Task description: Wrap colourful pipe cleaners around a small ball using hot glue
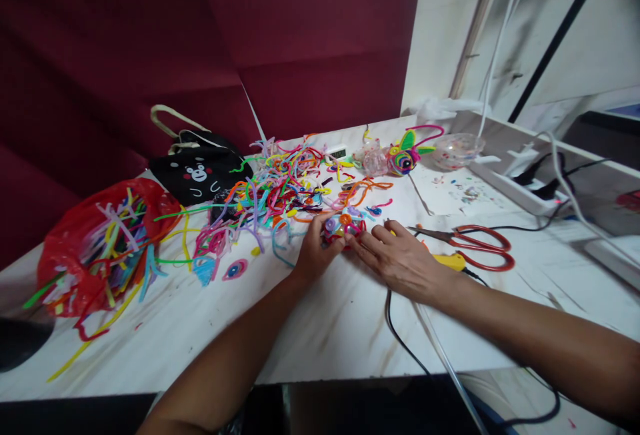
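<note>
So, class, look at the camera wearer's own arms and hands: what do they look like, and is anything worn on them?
The left hand and right hand are ungloved. The left forearm and right forearm are bare, with no sleeve, watch or bracelet showing on either. Small details such as rings are too blurred to tell.

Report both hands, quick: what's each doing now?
Left hand: closed around the side of the colorful craft piece, holding it.
Right hand: fingers curled, tips at the piece's near side; firm grip can't be told.
</note>
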`<state>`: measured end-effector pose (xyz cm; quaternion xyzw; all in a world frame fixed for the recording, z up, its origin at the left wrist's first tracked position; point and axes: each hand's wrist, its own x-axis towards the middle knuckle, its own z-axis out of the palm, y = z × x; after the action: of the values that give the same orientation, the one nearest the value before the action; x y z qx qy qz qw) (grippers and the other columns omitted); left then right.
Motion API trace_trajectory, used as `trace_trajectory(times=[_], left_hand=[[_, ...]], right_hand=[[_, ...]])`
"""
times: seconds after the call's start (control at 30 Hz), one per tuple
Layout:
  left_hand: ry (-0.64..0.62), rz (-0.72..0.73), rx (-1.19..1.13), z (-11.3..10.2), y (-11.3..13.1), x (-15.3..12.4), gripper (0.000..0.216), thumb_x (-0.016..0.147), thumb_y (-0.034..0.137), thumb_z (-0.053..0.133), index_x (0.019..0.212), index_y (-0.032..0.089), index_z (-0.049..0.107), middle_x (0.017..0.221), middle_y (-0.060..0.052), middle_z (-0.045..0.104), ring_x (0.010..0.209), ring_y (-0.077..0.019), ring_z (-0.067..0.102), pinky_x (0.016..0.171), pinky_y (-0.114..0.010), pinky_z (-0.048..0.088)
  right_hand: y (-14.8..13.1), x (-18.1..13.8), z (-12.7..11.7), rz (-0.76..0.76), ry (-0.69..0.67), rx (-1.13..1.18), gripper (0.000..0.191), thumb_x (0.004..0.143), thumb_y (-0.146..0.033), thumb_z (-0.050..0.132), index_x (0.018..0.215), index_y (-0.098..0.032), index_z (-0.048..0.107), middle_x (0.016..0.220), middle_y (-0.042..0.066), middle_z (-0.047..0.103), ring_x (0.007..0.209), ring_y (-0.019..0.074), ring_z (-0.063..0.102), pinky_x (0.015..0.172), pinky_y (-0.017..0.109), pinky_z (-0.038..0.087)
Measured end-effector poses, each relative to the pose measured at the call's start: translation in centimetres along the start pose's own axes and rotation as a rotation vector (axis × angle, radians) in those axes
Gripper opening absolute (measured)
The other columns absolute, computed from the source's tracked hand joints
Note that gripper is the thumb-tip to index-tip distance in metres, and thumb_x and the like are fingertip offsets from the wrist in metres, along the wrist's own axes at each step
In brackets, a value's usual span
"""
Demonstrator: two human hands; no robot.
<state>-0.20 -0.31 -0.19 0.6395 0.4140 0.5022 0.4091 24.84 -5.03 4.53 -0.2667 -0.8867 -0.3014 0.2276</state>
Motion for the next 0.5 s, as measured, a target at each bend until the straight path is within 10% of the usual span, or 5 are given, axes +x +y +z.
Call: trace_trajectory(times=[0.5], left_hand=[[-0.017, 0.001, 0.027, -0.3, -0.1, 0.0, 0.073, 0.084, 0.047, 0.099, 0.148, 0.029, 0.07, 0.163, -0.015, 0.073, 0.154, -0.0404, 0.071, 0.131, -0.062, 0.059]], right_hand=[[3.9, -1.7, -3.0, 0.191, -0.076, 0.304, 0.045, 0.105, -0.01, 0.063, 0.146, -0.014, 0.081, 0.116, 0.017, 0.085, 0.101, 0.0324, 0.074, 0.088, 0.046, 0.053]])
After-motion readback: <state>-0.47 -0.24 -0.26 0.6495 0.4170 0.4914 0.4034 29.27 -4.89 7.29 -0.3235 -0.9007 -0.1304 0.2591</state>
